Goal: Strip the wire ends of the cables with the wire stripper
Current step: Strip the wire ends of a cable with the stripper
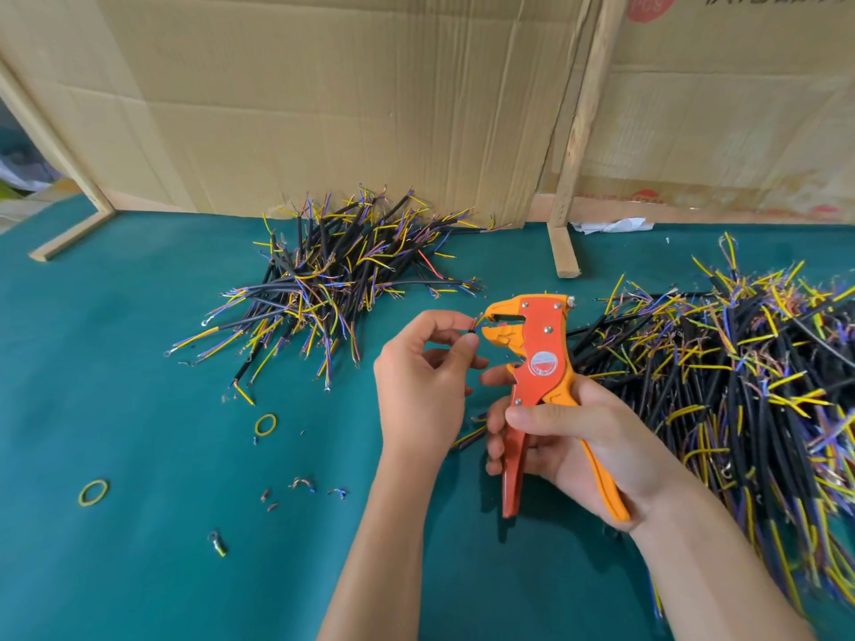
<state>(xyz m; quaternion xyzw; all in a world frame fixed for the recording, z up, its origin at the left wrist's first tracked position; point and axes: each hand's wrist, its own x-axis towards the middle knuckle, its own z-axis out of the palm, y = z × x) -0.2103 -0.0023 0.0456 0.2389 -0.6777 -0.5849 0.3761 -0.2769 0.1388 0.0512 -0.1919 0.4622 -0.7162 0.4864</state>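
the right hand [587,437] grips the handles of the orange wire stripper [539,363], fingers curled round them, the tool's beak pointing up and left with its jaws parted. the left hand [425,367] pinches a short black cable [472,329] between thumb and forefinger, feeding its coloured wire ends into the mouth of the tool; the other fingers hang loosely curled. the cable's far end shows below the hands, near the counter [139,571].

beyond the hands on the green counter lies one pile of cables [333,275], and a larger heap of cables [740,377] spreads along the right, just beside the right hand. whether either pile is already stripped i cannot tell for sure. two yellow rubber bands [266,425] and small scraps of insulation [303,484] lie on the left.

the risks from here: the thin wires sit only at the tip of the jaws, so a squeeze may catch one and miss the rest. pushed in too deep or at a slant, the blades could nick the copper strands. the left fingertips are very near the beak and could be pinched when the handles close.
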